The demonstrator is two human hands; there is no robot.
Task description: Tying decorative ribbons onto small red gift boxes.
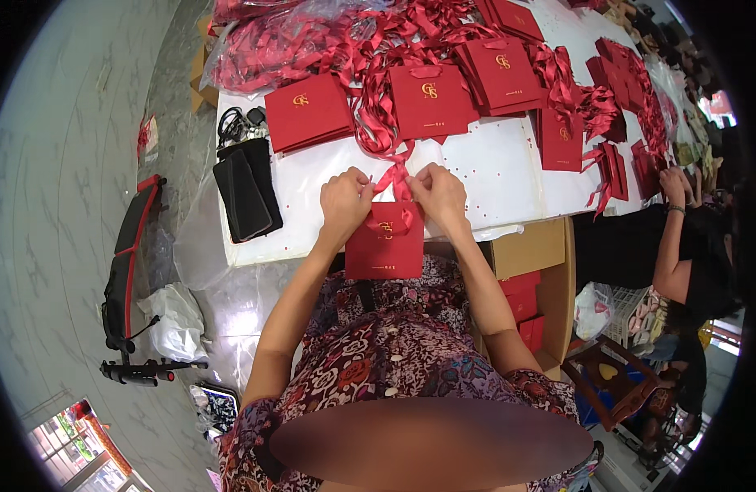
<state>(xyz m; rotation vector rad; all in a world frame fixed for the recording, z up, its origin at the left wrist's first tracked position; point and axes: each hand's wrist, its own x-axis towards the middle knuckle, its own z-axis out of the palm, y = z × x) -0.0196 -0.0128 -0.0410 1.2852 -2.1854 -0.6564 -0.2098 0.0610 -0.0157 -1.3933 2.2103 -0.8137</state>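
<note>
A red paper gift bag [384, 256] with gold print hangs at the table's near edge, in front of my body. Above its top edge a red satin ribbon [398, 184] crosses between my hands. The fingers of my left hand [345, 201] are closed in a pinch on one side of the ribbon. On the other side, my right hand [440, 193] pinches the ribbon too. A shorter piece of ribbon loops over the bag's upper front. Just beyond my hands lies a long bundle of red ribbons [376, 123].
Stacks of red gift bags [431, 102] cover the white table [492, 184]. Left of them are a black phone [245, 193] on a black cloth and a cable. An opened cardboard box [525, 250] with red bags stands right. Another person's hand [677, 184] works at the far right.
</note>
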